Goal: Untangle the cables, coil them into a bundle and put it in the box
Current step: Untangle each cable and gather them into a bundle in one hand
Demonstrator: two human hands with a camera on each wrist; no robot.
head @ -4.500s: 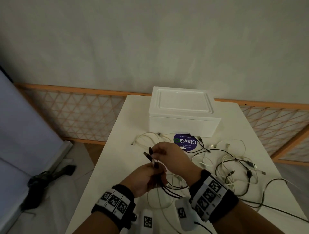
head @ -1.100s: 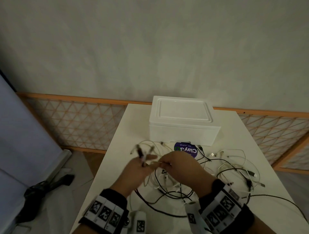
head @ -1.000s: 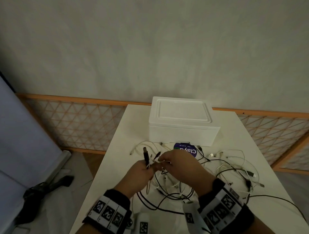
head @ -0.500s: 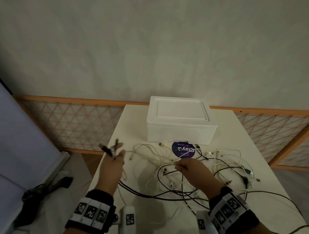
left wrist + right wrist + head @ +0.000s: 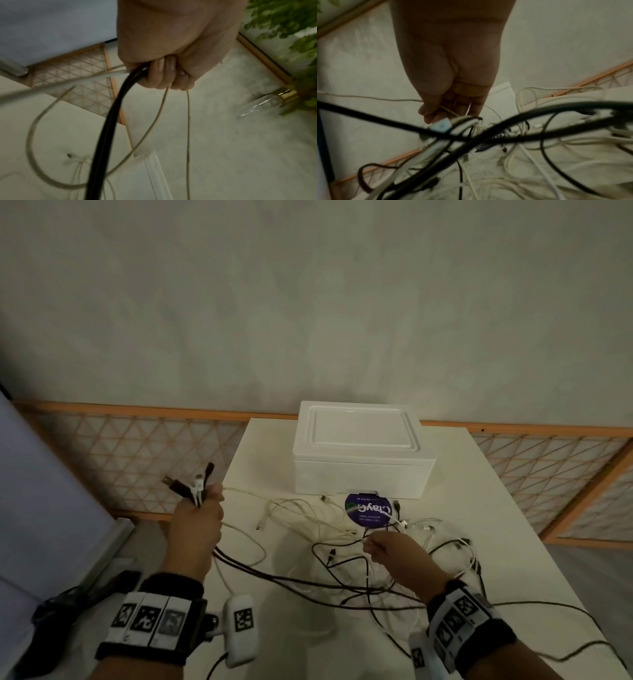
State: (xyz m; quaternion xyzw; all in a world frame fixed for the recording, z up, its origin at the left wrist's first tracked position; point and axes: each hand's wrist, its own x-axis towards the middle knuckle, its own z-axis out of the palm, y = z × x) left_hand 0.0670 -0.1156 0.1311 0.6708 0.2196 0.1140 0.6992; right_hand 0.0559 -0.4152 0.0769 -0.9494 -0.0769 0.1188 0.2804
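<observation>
A tangle of black and white cables (image 5: 342, 546) lies spread over the white table (image 5: 513, 542). My left hand (image 5: 197, 518) is out past the table's left edge, gripping a bunch of cable ends (image 5: 191, 482) whose plugs stick up from the fist. In the left wrist view the fingers (image 5: 163, 73) curl round a thick black cable (image 5: 109, 121) and thin white ones. My right hand (image 5: 387, 549) pinches a thin white cable (image 5: 356, 542) over the middle of the tangle; its fingertips (image 5: 433, 115) hold it above a white plug (image 5: 441, 126). The white box (image 5: 359, 450) stands shut behind.
A round purple sticker (image 5: 368, 508) lies in front of the box. An orange lattice rail (image 5: 137, 453) runs along the wall behind the table. A pale panel (image 5: 41, 501) and a dark object (image 5: 85, 590) on the floor are at the left.
My left hand has pulled away to the left with the bunched cable ends, drawing the cables taut. The right hand stayed over the tangle, pinching a white cable.
</observation>
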